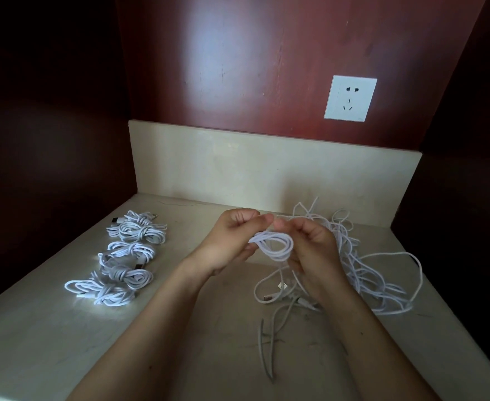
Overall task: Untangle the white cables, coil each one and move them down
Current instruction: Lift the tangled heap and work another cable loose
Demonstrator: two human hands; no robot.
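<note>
Above the middle of the counter I hold a white cable coil [275, 246] of a few loops. My left hand [232, 241] pinches it from the left, and my right hand [313, 244] grips it from the right. Its loose tail hangs down to the counter, where a plug end [282, 285] lies. A tangled heap of white cables [362, 264] spreads behind and right of my right hand. Several coiled, knotted white cables [122, 256] lie in a column at the left.
The beige stone counter [64, 328] ends at a low backsplash [266, 166]. A white wall socket [350, 98] sits on the red-brown wall above. Dark side walls close in left and right. A loose cable loop [266, 342] trails toward the front edge.
</note>
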